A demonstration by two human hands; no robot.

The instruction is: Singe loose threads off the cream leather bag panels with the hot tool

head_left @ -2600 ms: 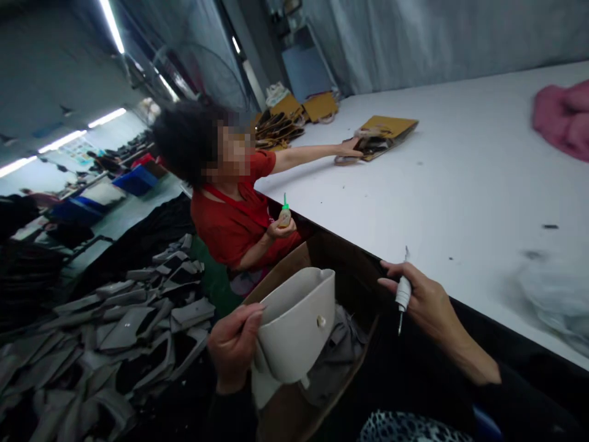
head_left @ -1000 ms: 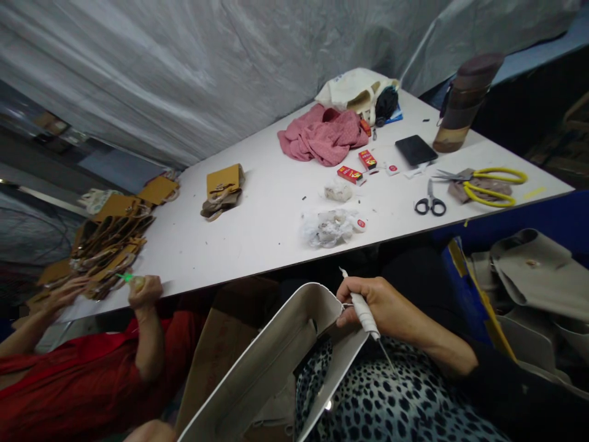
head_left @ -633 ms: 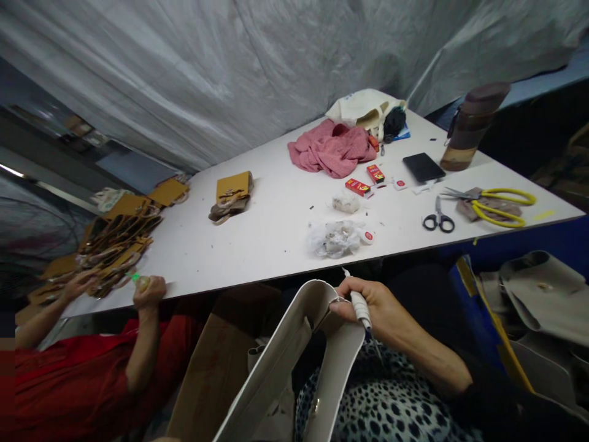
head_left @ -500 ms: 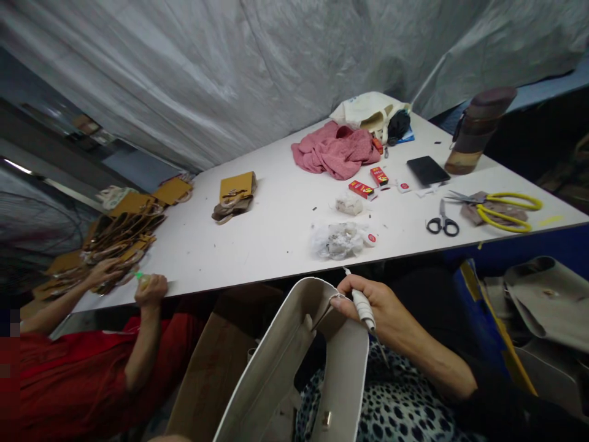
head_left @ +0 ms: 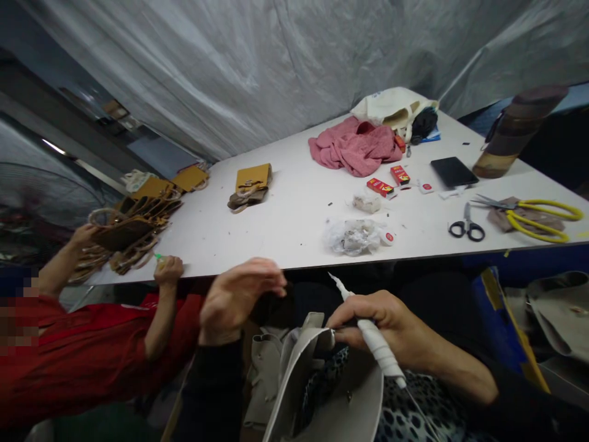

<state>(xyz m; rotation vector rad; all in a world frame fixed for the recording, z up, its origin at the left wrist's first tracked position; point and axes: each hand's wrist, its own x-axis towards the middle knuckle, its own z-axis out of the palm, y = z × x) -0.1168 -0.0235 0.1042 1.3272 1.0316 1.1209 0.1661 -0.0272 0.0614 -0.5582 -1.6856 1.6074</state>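
Note:
My right hand (head_left: 384,328) holds a slim pointed tool (head_left: 380,347) wrapped in white, its narrow tip up and left, a thin line trailing from its lower end. The thumb and finger of that hand pinch the upper edge of a pale grey handbag (head_left: 354,399), which hangs open over my lap with a small metal fitting inside. My left hand (head_left: 242,298) is raised left of the bag, touching nothing; its fingers are stretched out and slightly blurred. More pale grey bag pieces (head_left: 264,374) lie below, between my left forearm and the bag.
On the white table (head_left: 276,242) are crumpled plastic (head_left: 352,237), red boxes (head_left: 380,188), black scissors (head_left: 467,228), yellow-handled scissors (head_left: 536,215), a pink cloth (head_left: 352,147), a bottle (head_left: 518,135) and a yellow bag (head_left: 253,178). A co-worker in red (head_left: 115,350) handles brown bags at left.
My left hand has come up into view from the lower left. The handbag has moved lower and turned, and the tool in my right hand is more exposed. The view has shifted left.

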